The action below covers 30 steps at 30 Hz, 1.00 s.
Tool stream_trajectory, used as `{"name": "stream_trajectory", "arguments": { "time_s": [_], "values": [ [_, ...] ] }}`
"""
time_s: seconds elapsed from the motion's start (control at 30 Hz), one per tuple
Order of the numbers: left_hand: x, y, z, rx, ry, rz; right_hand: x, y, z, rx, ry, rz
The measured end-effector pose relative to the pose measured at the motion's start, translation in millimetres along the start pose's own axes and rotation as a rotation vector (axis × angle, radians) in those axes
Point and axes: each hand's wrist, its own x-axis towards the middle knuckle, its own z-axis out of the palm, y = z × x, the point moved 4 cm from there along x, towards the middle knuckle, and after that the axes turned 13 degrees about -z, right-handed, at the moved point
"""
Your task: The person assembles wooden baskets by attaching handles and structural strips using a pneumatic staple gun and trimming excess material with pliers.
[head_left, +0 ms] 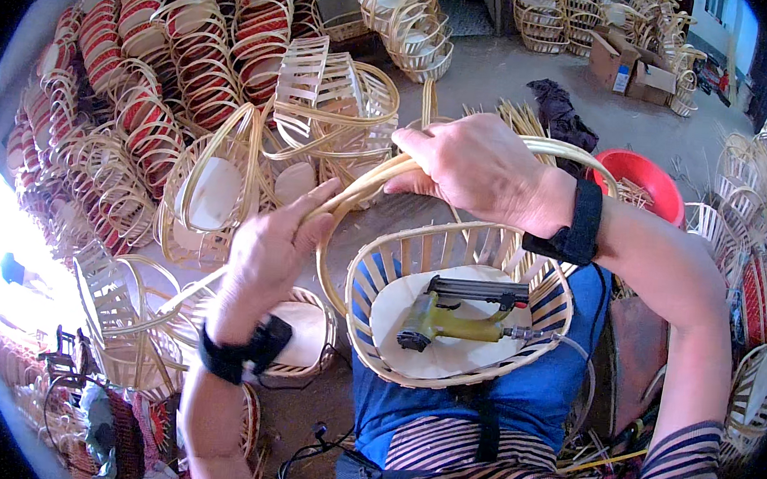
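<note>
A woven basket (401,378) of pale wooden slats rests on my lap. A yellow-and-black air nail gun (458,328) with a hose fitting lies on its flat wooden bottom. Above the basket's far side, both my hands grip a bent bundle of cane strips (360,188). My right hand (479,168) closes around the strips from above. My left hand (268,244) pinches them lower down, on the left. From my hands the cane curves down past the basket's left side and arcs right behind my right wrist. Whether its ends are fixed to the basket, I cannot tell.
Stacked red-and-cream baskets (182,53) fill the far left. Several pale handled baskets (215,199) stand nearby on the left. A red basin (662,185) with small sticks sits at the right, and cardboard boxes (614,59) stand farther back. A clear hose (587,373) runs beside my leg.
</note>
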Motion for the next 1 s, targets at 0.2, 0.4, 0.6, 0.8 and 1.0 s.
{"name": "stream_trajectory", "arguments": {
  "time_s": [0.2,0.4,0.6,0.8,1.0],
  "values": [
    [-19,6,37,-0.362,0.296,-0.113,1,-1,-7,0.044,0.016,-0.009],
    [-15,4,50,-0.370,0.479,0.061,-1,-5,-10,0.043,-0.035,0.036],
    [-13,7,50,-0.557,0.444,0.011,22,-42,-27,-0.201,0.055,-0.277],
    [-5,16,42,-0.858,-0.016,-0.003,40,-47,0,-0.097,-0.107,-0.363],
    [-17,-18,60,-0.485,-0.711,0.050,23,-34,-5,-0.155,-0.239,-0.326]
  ]
}}
